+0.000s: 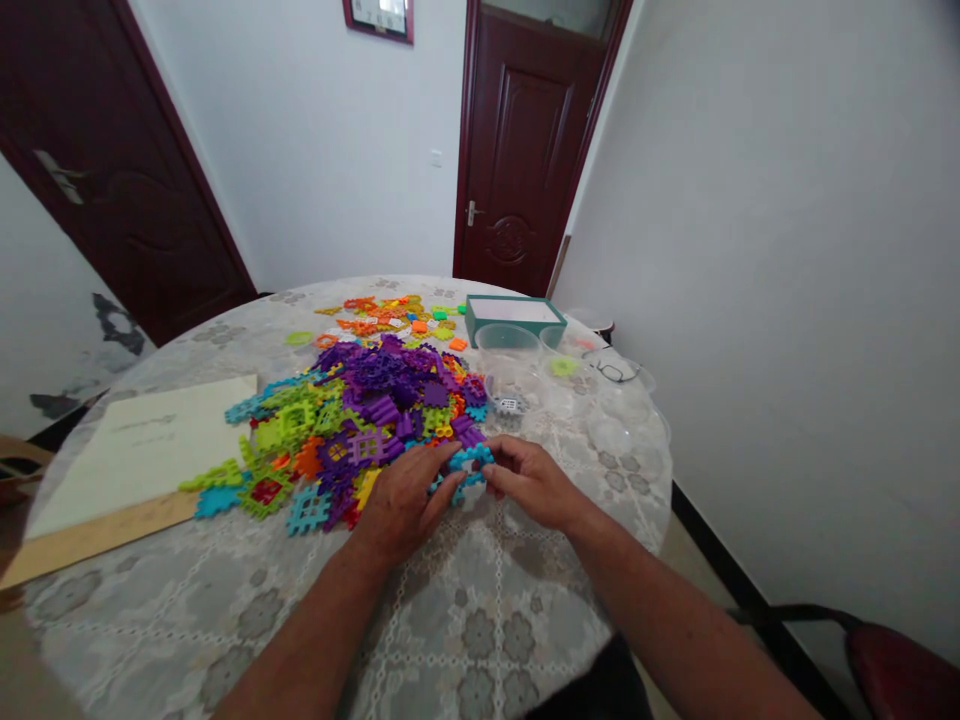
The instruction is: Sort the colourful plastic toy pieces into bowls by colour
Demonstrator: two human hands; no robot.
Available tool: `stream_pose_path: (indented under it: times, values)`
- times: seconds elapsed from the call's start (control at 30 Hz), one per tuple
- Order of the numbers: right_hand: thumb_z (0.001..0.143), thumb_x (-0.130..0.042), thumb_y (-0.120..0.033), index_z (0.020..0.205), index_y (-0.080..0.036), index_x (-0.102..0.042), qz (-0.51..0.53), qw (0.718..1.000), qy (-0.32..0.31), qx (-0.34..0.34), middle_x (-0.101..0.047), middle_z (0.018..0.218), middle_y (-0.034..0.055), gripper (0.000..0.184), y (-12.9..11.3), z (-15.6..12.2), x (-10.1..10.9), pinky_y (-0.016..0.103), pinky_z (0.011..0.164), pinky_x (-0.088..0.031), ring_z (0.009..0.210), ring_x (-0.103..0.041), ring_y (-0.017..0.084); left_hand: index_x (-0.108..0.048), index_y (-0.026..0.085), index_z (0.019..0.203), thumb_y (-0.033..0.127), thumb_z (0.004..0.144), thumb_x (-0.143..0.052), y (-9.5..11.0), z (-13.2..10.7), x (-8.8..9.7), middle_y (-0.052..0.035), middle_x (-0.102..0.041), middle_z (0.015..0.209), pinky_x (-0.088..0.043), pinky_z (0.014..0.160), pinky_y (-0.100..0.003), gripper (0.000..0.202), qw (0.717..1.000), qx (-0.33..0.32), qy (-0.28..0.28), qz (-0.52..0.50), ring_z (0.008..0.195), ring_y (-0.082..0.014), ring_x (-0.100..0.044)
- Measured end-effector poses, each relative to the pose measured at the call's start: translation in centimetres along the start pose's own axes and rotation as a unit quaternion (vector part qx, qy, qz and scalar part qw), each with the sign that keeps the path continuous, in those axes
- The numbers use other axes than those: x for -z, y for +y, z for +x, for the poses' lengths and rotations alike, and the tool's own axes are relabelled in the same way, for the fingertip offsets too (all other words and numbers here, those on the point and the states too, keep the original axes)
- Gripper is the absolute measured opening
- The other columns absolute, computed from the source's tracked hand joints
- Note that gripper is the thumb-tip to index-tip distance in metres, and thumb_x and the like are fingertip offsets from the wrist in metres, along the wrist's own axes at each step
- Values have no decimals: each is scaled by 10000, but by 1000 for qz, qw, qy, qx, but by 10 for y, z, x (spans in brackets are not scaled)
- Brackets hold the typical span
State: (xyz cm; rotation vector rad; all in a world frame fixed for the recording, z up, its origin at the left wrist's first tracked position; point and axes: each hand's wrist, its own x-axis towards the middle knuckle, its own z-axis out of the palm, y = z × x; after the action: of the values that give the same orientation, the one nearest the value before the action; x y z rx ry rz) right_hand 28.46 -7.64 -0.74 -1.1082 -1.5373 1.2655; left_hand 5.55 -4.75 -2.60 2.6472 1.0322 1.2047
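Observation:
Light-blue plastic building pieces (471, 460) with toothed edges are between my two hands, just above the near side of the table. My left hand (405, 497) pinches them from the left, its thumb lying along the near side. From the right, the thumb and fingers of my right hand (534, 482) grip the same blue pieces. How the pieces are joined cannot be told, as my fingers cover part of them. Right behind my hands lies a large heap of interlocking building pieces (390, 365), mostly purple, with green, orange, yellow and blue ones among them.
A green open box (516, 310) stands at the back right, with clear plastic tubs (506, 350) before it. Eyeglasses (616, 372) lie farther right. On the left are a pale folder (150, 440) and a wooden ruler (105, 535). A patterned cloth (480, 625) covers the round table.

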Motion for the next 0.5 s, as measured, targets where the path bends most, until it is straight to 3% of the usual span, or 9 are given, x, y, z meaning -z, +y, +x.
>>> stream_pose_path:
  times: [0.1, 0.33, 0.5]
  values:
    - [875, -680, -353, 1115, -220, -690, -15, 999, 32, 7, -686, 832, -6, 275, -8, 5, 18, 278, 645, -520, 693, -617, 142, -654, 203, 1262, 332, 1018, -583, -1, 1, 2, -79, -763, 984, -576, 813, -351, 286, 1000, 17, 14, 10, 878, -218, -725]
    - [772, -775, -399, 1008, -178, -707, -48, 986, 162, -11, -680, 753, 6, 331, -29, 24, 87, 293, 625, -512, 663, -603, 149, -686, 213, 1173, 305, 1021, -569, -7, 3, 6, -86, -781, 1071, -573, 883, -382, 213, 997, 51, 55, 29, 952, -228, -731]
    - [705, -845, -407, 1017, -168, -688, 27, 980, 194, -43, -674, 751, 3, 423, -16, 21, 95, 286, 602, -494, 637, -602, 142, -696, 213, 1155, 308, 1025, -545, -7, 3, 5, -93, -787, 1048, -580, 875, -380, 220, 996, 46, 58, 40, 935, -230, -737]
